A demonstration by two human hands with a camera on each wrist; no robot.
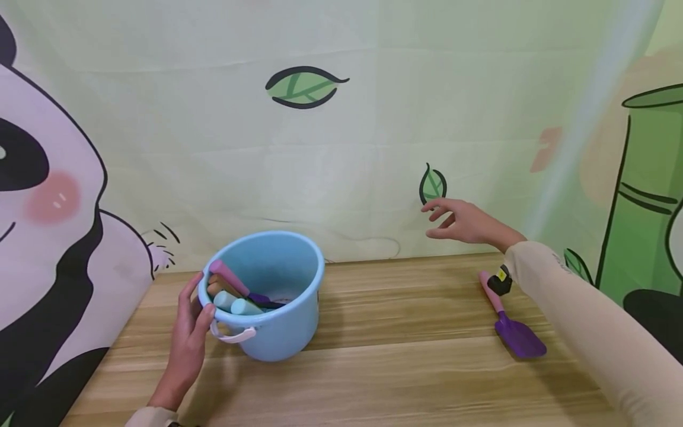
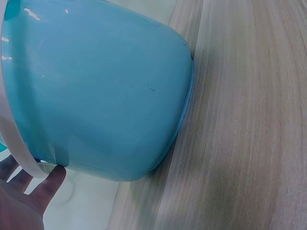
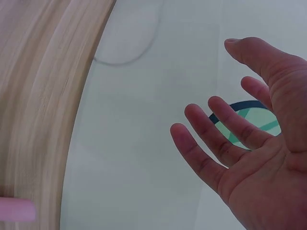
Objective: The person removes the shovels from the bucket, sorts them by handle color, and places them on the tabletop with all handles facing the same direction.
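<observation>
A light-blue bucket (image 1: 283,335) stands upright on the wooden tabletop, its white handle (image 1: 235,338) hanging down. My left hand (image 1: 187,344) holds the bucket's left side at the rim, with the thumb toward the front. Within the bucket lie a pink-handled tool (image 1: 228,277) with a purple part, light-blue cylindrical ends (image 1: 245,306) and a brown piece; their lower parts are partly hidden. Raised in the air, my right hand (image 1: 464,222) has spread, relaxed fingers and holds nothing. Below its wrist lies a toy shovel (image 1: 517,338) with a purple blade and pink handle.
Behind the tabletop (image 1: 384,367) hangs a pale green printed backdrop (image 1: 373,118) with leaves, a panda at left and bamboo at right. A dark device (image 1: 500,281) is strapped at the right wrist.
</observation>
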